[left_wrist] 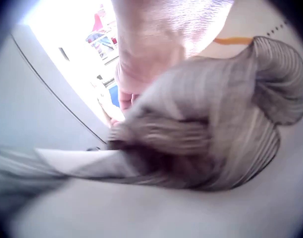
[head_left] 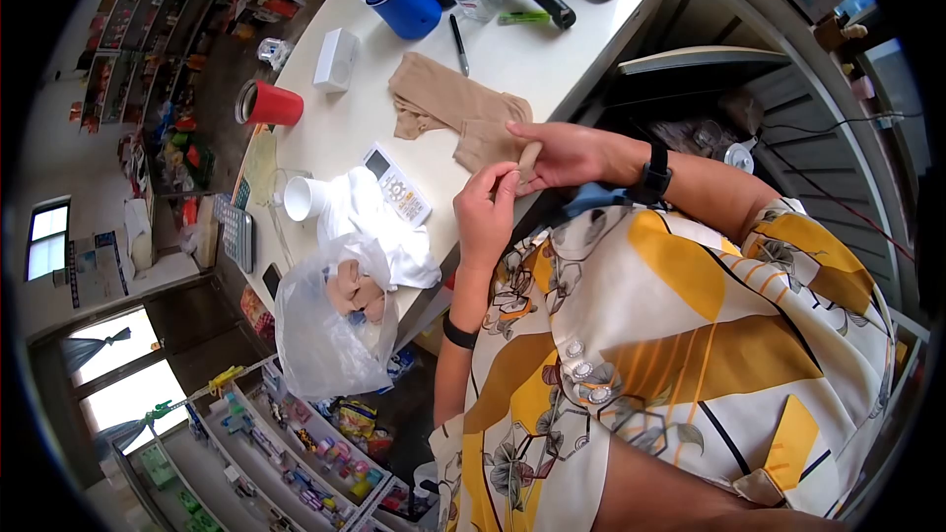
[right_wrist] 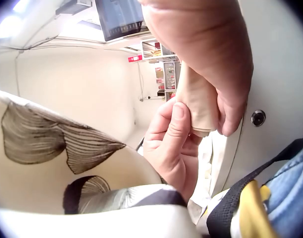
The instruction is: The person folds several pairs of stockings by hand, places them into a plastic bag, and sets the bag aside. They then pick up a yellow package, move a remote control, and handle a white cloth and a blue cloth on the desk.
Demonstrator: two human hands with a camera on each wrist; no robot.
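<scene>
Between my two hands is a small roll of thin beige stocking fabric [right_wrist: 197, 101], at the table's near edge in the head view. My left hand [head_left: 486, 215] pinches its lower end between thumb and fingers. My right hand [head_left: 572, 153] wraps its fingers round the roll from the other side. Right beside them, more beige stockings [head_left: 443, 99] lie flat and folded on the white table [head_left: 345, 128]. Patterned shirt cloth [left_wrist: 206, 114] blocks most of the left wrist view, with part of my left hand [left_wrist: 146, 59] above it.
A clear plastic bag [head_left: 325, 340] with beige rolls inside hangs at the table edge, next to white cloth [head_left: 370, 227]. Around the stockings stand a calculator [head_left: 396, 185], a white box [head_left: 337, 60], a red cup [head_left: 271, 103], a blue can [head_left: 404, 6] and a pen [head_left: 459, 43].
</scene>
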